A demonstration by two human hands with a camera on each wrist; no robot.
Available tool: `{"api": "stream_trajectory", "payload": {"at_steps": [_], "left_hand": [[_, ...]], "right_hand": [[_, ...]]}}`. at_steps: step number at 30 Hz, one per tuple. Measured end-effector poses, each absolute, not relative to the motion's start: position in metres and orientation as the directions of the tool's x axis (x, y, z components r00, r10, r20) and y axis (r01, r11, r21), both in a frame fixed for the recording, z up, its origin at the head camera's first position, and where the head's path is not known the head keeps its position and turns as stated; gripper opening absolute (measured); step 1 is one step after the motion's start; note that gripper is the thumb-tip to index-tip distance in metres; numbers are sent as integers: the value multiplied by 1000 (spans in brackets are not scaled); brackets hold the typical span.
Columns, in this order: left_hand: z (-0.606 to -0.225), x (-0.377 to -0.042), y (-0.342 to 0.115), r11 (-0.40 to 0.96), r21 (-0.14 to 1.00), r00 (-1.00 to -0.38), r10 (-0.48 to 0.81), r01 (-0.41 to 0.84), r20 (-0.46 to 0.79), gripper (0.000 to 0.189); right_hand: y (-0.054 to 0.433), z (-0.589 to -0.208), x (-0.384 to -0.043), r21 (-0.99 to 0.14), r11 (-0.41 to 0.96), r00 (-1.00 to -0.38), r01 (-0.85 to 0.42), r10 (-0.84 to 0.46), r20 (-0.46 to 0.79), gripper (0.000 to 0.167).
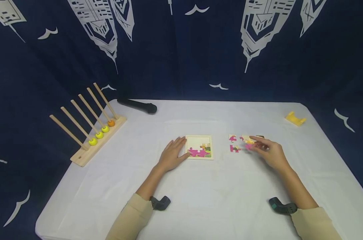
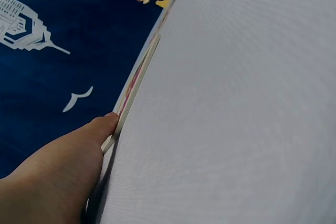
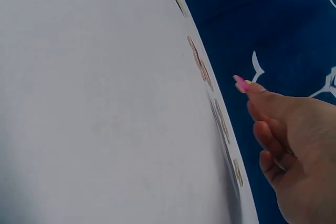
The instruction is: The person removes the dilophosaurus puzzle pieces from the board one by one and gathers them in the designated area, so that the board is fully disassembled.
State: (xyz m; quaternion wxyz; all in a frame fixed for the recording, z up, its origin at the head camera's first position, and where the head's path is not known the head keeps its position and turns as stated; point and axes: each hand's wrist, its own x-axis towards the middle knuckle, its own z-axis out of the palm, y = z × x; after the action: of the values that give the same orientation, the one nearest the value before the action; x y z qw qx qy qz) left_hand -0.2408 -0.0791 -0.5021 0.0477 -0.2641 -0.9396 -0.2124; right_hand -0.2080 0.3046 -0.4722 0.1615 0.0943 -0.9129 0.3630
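Note:
A square wooden puzzle tray (image 1: 199,136) lies on the table, with pink and green pieces fitted along its bottom and right side. My left hand (image 1: 171,156) rests at the tray's left edge, thumb on the lower left corner and fingers spread. To the right, my right hand (image 1: 269,152) pinches a pink and yellow puzzle piece (image 3: 242,84) between thumb and fingertips, raised above the table in the right wrist view. Loose jigsaw pieces lie close by, among them a pink-patterned one (image 1: 232,138) and a pink and green one (image 1: 234,149). My right hand partly hides others.
A wooden peg rack (image 1: 98,141) with yellow and orange beads stands at the left. Behind it lies a black microphone-shaped object (image 1: 137,105). A yellow plastic piece (image 1: 295,118) sits at the back right, and a dark blue printed curtain (image 1: 175,60) hangs behind the table.

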Motion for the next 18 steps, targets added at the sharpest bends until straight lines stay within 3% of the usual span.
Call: {"api": "stream_trajectory", "payload": {"at_steps": [7, 18], "left_hand": [[-503, -241, -79, 773, 374, -858, 477, 512, 189, 68], [-502, -241, -79, 775, 374, -860, 473, 509, 189, 68]], "right_hand": [[312, -483, -206, -612, 745, -956, -265, -123, 265, 38], [312, -487, -208, -553, 791, -956, -262, -132, 263, 34]]}}
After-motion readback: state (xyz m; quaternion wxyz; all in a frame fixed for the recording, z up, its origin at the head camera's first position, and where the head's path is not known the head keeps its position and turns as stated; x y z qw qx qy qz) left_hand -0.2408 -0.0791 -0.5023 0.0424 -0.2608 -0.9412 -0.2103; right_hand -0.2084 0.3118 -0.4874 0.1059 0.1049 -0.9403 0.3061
